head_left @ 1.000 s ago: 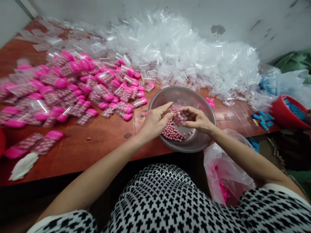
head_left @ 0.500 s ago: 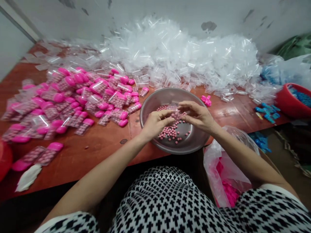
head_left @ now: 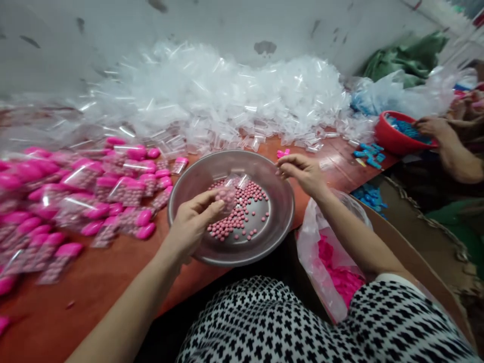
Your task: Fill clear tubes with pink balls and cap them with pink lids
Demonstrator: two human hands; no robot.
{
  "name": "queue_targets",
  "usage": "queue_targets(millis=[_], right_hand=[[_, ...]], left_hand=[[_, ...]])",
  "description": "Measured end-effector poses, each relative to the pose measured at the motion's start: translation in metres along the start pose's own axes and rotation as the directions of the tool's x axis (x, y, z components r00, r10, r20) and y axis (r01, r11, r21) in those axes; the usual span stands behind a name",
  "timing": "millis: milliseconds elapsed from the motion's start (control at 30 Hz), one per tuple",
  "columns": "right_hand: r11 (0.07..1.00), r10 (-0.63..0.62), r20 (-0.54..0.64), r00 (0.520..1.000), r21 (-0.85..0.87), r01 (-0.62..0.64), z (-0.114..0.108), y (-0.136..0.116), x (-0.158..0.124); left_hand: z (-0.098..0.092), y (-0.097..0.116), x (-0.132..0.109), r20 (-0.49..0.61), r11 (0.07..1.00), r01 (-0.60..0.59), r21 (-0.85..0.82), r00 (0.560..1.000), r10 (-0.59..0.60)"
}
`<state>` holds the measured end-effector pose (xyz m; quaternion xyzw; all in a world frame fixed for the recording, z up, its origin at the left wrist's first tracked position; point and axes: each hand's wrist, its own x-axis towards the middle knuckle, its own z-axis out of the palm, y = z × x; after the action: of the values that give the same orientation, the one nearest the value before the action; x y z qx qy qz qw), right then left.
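Note:
My left hand (head_left: pixel 196 216) pinches a small clear bag of pink beads (head_left: pixel 226 197) over the left part of a grey metal basin (head_left: pixel 231 157). Loose pink beads (head_left: pixel 227 228) lie on the basin's floor. My right hand (head_left: pixel 300 171) is over the basin's right rim, its fingers bent together beside small bright pink pieces (head_left: pixel 283 153) on the table; whether it touches or holds one is too blurred to tell. Many filled bags with pink tops (head_left: pixel 124 189) are heaped left of the basin.
A tall heap of clear empty bags (head_left: pixel 212 85) runs along the wall. At the right, another person's hand (head_left: pixel 434 127) reaches into a red basin (head_left: pixel 383 132) of blue pieces. An open plastic bag (head_left: pixel 312 242) holding pink pieces stands below the table's front edge.
The view has turned right, bringing in the other person's hand. My right hand has left the beaded bag and moved to the pink pieces by the rim. My left hand still holds the bag.

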<state>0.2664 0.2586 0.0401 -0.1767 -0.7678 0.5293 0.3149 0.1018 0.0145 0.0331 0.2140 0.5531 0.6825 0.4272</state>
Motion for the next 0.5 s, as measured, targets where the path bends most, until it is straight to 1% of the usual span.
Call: queue_targets(millis=[33, 67, 100, 133, 167, 233, 267, 300, 333, 400, 433, 467, 500], right_hand=[[0.999, 0.025, -0.122, 0.992, -0.031, -0.029, -0.018, 0.011, 0.006], [0.994, 0.049, -0.227, 0.973, -0.081, -0.069, -0.035, 0.023, 0.012], [0.977, 0.082, -0.294, 0.952, -0.164, -0.135, -0.051, 0.037, 0.018], [0.939, 0.112, -0.319, 0.941, -0.275, -0.205, -0.063, 0.049, 0.023], [0.885, 0.137, -0.317, 0.938, -0.386, -0.260, -0.073, 0.061, 0.027], [0.776, 0.182, -0.267, 0.946, -0.552, -0.305, -0.078, 0.078, 0.033], [0.754, 0.191, -0.236, 0.953, -0.586, -0.297, -0.076, 0.081, 0.035], [0.767, 0.183, -0.211, 0.960, -0.580, -0.274, -0.069, 0.079, 0.036], [0.807, 0.154, -0.190, 0.970, -0.543, -0.234, -0.060, 0.073, 0.036], [0.893, 0.041, -0.115, 0.993, -0.442, -0.088, -0.037, 0.051, 0.035], [0.915, -0.031, -0.043, 0.999, -0.404, 0.011, -0.025, 0.037, 0.034], [0.900, -0.087, 0.090, 0.992, -0.420, 0.117, -0.011, 0.022, 0.033], [0.867, -0.099, 0.272, 0.957, -0.448, 0.217, 0.002, 0.009, 0.031]], left_hand=[[0.000, -0.001, 0.000, 0.000, 1.000, -0.003, 0.027, 1.000, 0.003], [0.000, -0.001, -0.001, 0.002, 0.999, -0.006, 0.047, 1.000, 0.006], [0.000, -0.002, -0.001, 0.002, 0.998, -0.010, 0.054, 1.000, 0.010], [0.000, -0.002, -0.001, -0.001, 0.999, -0.013, 0.053, 1.000, 0.013], [0.001, -0.002, 0.000, -0.009, 0.999, -0.017, 0.046, 1.000, 0.018], [0.002, -0.002, 0.001, -0.020, 0.999, -0.004, 0.034, 1.000, 0.004], [0.003, -0.002, 0.001, -0.021, 1.000, 0.011, 0.025, 1.000, -0.010], [0.003, -0.001, 0.001, -0.024, 1.000, 0.023, 0.010, 0.999, -0.023], [0.004, 0.000, 0.001, -0.033, 0.999, 0.029, -0.015, 0.999, -0.030], [0.006, 0.003, 0.001, -0.049, 0.996, 0.034, -0.077, 0.998, -0.038], [0.006, 0.004, 0.001, -0.050, 0.994, 0.043, -0.103, 0.998, -0.049], [0.007, 0.006, 0.001, -0.041, 0.990, 0.061, -0.127, 0.997, -0.067], [0.007, 0.007, 0.001, -0.029, 0.985, 0.081, -0.152, 0.996, -0.087]])
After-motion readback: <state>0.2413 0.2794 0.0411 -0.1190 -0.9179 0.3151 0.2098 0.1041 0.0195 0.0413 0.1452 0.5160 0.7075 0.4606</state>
